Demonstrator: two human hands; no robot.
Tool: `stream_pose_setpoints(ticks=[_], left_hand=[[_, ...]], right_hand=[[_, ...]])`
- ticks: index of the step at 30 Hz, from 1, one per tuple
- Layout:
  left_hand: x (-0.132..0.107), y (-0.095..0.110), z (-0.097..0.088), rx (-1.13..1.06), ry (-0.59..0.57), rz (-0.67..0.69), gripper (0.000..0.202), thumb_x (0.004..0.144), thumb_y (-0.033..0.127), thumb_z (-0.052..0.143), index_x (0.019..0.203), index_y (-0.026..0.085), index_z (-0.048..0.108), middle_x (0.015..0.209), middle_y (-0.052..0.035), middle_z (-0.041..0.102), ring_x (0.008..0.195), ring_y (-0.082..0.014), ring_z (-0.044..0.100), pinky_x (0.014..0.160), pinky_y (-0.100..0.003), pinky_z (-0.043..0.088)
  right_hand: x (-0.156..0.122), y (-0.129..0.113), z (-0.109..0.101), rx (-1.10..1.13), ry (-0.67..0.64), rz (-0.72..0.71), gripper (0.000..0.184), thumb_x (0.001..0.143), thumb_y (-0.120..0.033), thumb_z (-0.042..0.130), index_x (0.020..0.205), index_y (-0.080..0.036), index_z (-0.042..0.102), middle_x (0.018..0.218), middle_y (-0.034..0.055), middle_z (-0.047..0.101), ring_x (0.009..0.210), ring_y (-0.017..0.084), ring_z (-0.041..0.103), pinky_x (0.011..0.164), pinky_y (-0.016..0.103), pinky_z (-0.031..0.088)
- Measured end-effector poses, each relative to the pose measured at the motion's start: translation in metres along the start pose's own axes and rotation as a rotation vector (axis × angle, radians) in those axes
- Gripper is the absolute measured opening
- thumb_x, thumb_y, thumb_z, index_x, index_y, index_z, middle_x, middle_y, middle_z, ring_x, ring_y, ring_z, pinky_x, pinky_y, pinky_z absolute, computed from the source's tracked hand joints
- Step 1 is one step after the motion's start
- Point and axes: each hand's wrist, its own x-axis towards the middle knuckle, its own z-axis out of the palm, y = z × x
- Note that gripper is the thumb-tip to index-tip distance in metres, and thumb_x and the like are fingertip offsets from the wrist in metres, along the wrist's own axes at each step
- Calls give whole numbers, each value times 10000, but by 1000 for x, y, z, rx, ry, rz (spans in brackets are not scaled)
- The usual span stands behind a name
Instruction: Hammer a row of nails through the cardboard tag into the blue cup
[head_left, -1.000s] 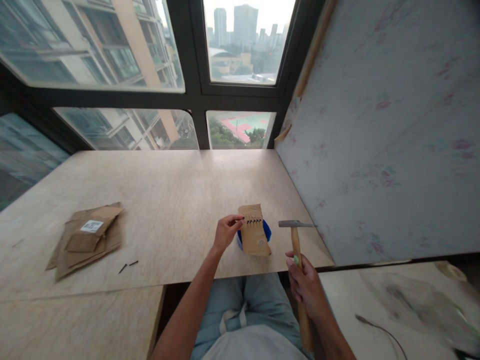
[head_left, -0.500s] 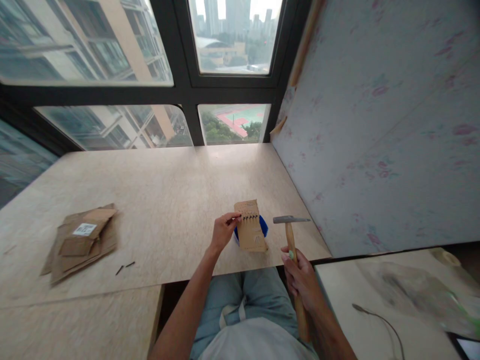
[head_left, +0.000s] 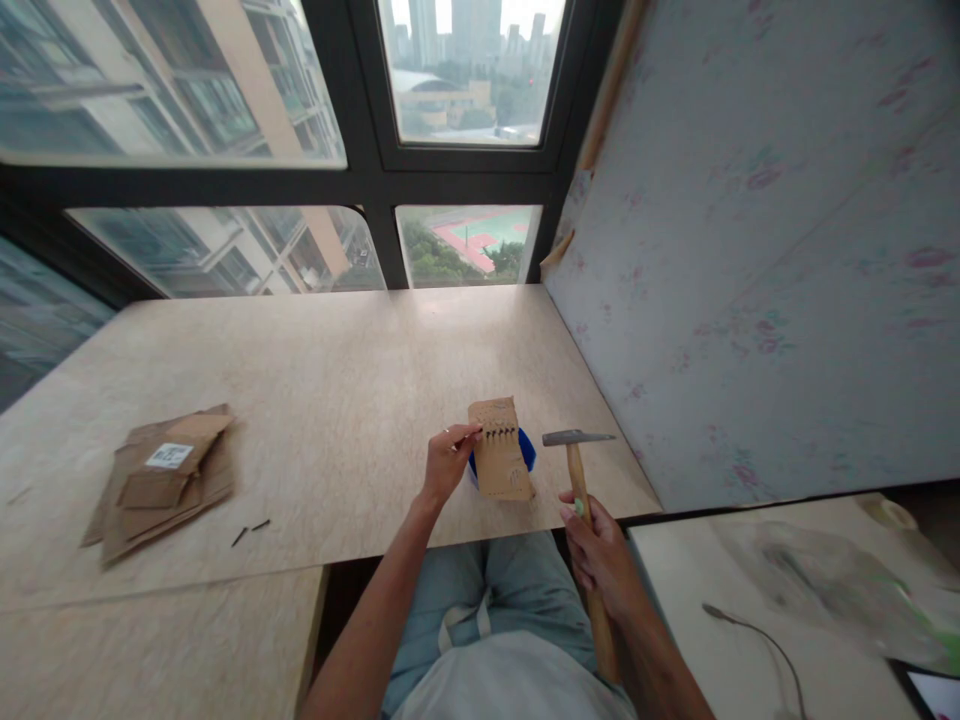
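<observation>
A piece of brown cardboard (head_left: 504, 472) rests over a blue object (head_left: 527, 450), most of which it hides. Several dark nails (head_left: 499, 433) stand in a row across the cardboard's upper half. At the left end of that row, my left hand (head_left: 448, 460) pinches another small dark nail (head_left: 480, 431), mostly covered by the fingertips. My right hand (head_left: 598, 548) is wrapped around the wooden handle of a hammer (head_left: 576, 465). The hammer's metal head is raised to the right of the cardboard, apart from it.
Flattened cardboard pieces (head_left: 169, 490) with a white label lie stacked on the left of the table (head_left: 315, 400). Two loose dark nails (head_left: 250, 531) lie near them. A patterned wall (head_left: 750, 250) bounds the right side. A cable (head_left: 750, 632) and a clear plastic bag (head_left: 825, 580) lie at lower right.
The hammer has shifted very slightly to the left in my right hand. My left hand keeps its pinch at the cardboard's left edge.
</observation>
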Motion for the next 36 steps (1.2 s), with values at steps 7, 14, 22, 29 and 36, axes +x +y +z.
stream_pose_setpoints(ticks=[7, 14, 22, 29, 36], left_hand=[[-2, -1, 1, 39, 7, 30, 149, 840, 312, 655, 895, 246, 777, 870, -73, 763, 725, -188, 666, 655, -305, 530], [-3, -4, -2, 173, 49, 105, 330, 844, 254, 659, 1174, 252, 685, 897, -67, 731, 753, -180, 634, 765, -331, 528], [-4, -5, 1, 224, 24, 150, 267, 857, 261, 656, 1120, 228, 690, 906, -78, 740, 779, -192, 666, 769, -346, 534], [-6, -6, 0, 214, 34, 167, 248, 866, 270, 654, 1104, 204, 672, 918, -85, 748, 792, -192, 688, 735, -332, 554], [-7, -9, 3, 176, 49, 175, 231, 874, 276, 652, 1091, 196, 653, 925, -70, 751, 799, -179, 715, 726, -322, 591]], right_hand=[[-3, -7, 4, -27, 8, 6, 487, 771, -590, 668, 1042, -223, 501, 423, -174, 293, 296, 42, 193, 252, 130, 227], [9, -36, 2, -125, -109, -72, 444, 827, -565, 630, 1078, -225, 494, 423, -176, 301, 284, 43, 197, 254, 130, 226], [19, -64, 22, -314, -265, -169, 369, 903, -533, 542, 1073, -206, 560, 495, -129, 351, 337, 57, 247, 326, 174, 223], [29, -56, 33, -661, -267, -399, 326, 979, -450, 424, 1075, -194, 601, 785, 13, 625, 706, 176, 580, 656, 273, 415], [36, -54, 33, -825, -303, -381, 296, 979, -404, 387, 1061, -188, 572, 862, 60, 677, 775, 222, 634, 697, 296, 420]])
